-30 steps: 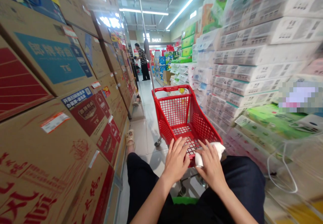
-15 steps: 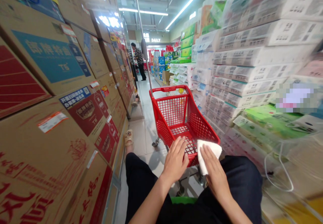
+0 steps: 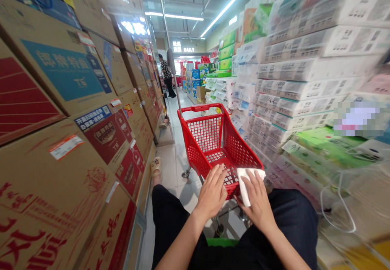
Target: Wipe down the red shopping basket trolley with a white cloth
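Note:
A red plastic shopping cart [image 3: 195, 156] stands between my knees, its basket showing nothing inside. My left hand [image 3: 213, 191] is closed over the near rim, fingers reaching into the basket and thumb at the edge. At the near right corner, my right hand [image 3: 256, 195] grips a folded white cloth [image 3: 243, 176] against the rim. The fingers of that hand are bent over the cloth, with the thumb low beside the corner. Part of the near wall is hidden behind both hands.
Stacked cardboard cartons [image 3: 76, 172] line the left side close by. Packs of tissue paper [image 3: 301, 67] are piled high on the right. A metal pole [image 3: 173, 65] rises beyond the cart's left side. A person [image 3: 167, 75] stands farther down the tiled aisle.
My right hand has shifted slightly and its fingers have bent and spread more over the cloth. The cart has moved slightly left in view. My left hand stays on the rim.

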### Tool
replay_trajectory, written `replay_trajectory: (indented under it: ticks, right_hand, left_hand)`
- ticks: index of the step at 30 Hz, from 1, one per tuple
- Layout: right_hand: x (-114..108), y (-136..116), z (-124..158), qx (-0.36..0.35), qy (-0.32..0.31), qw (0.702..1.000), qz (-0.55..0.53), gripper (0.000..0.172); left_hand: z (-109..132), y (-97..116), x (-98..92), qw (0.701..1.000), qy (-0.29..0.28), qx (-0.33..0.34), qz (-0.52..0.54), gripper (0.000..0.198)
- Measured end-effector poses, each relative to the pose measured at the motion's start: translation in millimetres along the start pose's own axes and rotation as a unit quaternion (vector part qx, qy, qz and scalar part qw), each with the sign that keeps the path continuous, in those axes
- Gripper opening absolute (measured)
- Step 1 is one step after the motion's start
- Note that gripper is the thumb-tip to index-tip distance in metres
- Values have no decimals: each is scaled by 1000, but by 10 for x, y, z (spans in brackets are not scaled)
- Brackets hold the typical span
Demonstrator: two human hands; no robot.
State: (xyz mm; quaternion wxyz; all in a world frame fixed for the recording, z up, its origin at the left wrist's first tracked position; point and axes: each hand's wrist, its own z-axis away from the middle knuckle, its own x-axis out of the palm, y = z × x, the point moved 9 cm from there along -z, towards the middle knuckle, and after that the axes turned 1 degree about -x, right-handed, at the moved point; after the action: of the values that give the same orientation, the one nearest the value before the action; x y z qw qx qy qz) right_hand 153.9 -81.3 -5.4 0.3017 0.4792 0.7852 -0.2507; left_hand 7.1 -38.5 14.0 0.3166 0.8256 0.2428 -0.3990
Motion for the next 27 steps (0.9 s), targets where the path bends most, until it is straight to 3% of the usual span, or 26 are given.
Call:
replay_trajectory:
  ticks: [3,9,12,16,18,20,22,25,27]
  right_hand:
    - [94,22,-20,22,28,999,-8,62]
    - [125,38,-103,-15,11,1000,-17,53]
    - [119,-169,-143,-39,-14,998,-39,58]
    - [185,-585,-117,-78,-52,994,-57,68]
    - [201,-646,-82,-95,-63,992,-44,71]
    - [203,-553,-44,-114,-81,990,-22,73]
    - [155,-305,-28,-109,-85,990,-2,74]
    - [24,157,-48,-48,-68,996,18,78]
    - [-24,306,-75,-15,-61,998,21,81]
  left_hand:
    - [-4,13,-8,1000,4,3,0,53]
    - [56,-25,-97,1000,11,-1,8,44]
    - [85,-49,-123,1000,12,-3,11,51]
    - [105,-67,-124,1000,0,3,11,78]
    - [108,-70,-123,1000,-6,5,10,85]
    - [105,-61,-126,1000,-6,7,0,84]
    - [97,-43,-133,1000,0,6,-17,80]
    - [73,-16,-131,999,12,1,-38,73]
    - [51,-3,-109,999,14,1,-35,71]
